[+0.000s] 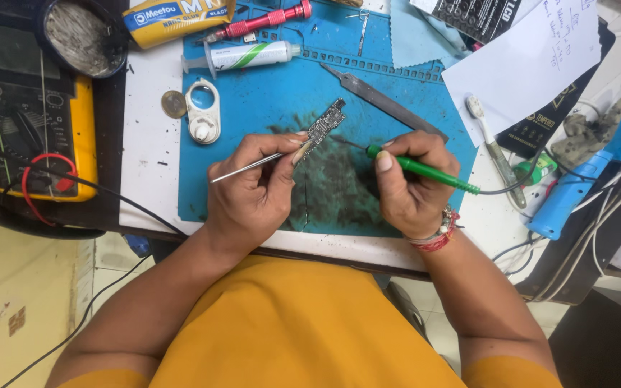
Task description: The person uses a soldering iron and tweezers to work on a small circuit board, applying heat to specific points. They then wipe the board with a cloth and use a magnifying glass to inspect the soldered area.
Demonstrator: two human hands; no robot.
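Note:
My left hand (253, 188) grips metal tweezers (247, 167) and pins a small narrow circuit board (325, 127) against the blue work mat (274, 93). My right hand (412, 185) holds a green-handled soldering iron (425, 171) like a pen. Its thin tip reaches left to the board's lower part. The mat under the board is stained dark with residue. A cable runs from the iron's handle off to the right.
A yellow multimeter (34, 126) with red and black leads lies at the left. Around the mat are a syringe tube (249, 56), a red screwdriver (267, 20), a metal file (382, 100), a coin (174, 105), a toothbrush (494, 151), papers (533, 57) and a blue tool stand (576, 187).

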